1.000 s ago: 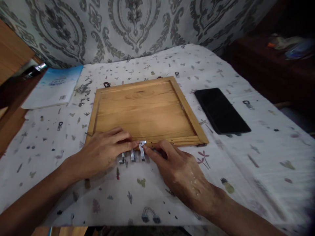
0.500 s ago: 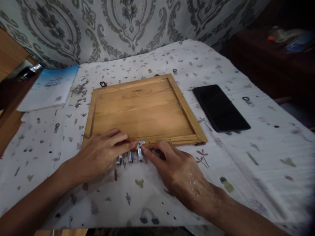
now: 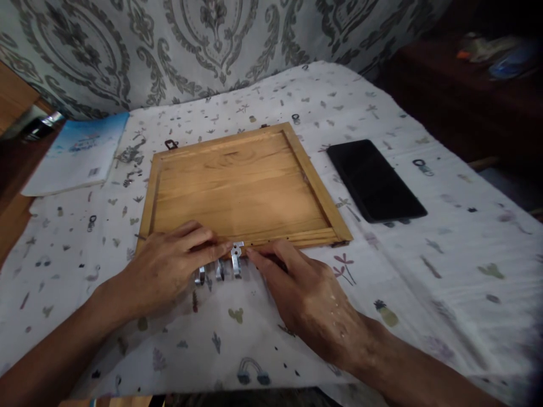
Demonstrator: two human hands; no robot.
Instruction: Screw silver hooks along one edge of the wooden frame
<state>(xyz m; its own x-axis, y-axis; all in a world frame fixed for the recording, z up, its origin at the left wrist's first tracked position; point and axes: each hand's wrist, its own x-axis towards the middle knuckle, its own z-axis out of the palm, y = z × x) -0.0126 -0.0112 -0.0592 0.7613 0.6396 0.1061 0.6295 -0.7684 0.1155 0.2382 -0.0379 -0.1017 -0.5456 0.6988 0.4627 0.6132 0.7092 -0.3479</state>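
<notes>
A shallow wooden panel with a raised frame lies on the patterned cloth. Silver metal hooks stick out from its near edge. The rightmost metal hook has small holes in its flat plate, which rests on the frame strip. My left hand lies over the near left edge, its fingers closed together and a fingertip pressing that hook's plate. Just right of the hook, my right hand has its thumb and finger pinched low at the frame edge. Whatever it may hold is hidden.
To the panel's right lies a black phone. A blue and white book is at the far left. Dark hangers stick out from the panel's far edge. A grey patterned curtain hangs behind the cloth-covered table.
My right fingertips have drawn slightly right, away from the hook's plate. My left hand keeps its place on the hook. The whole view has shifted a little.
</notes>
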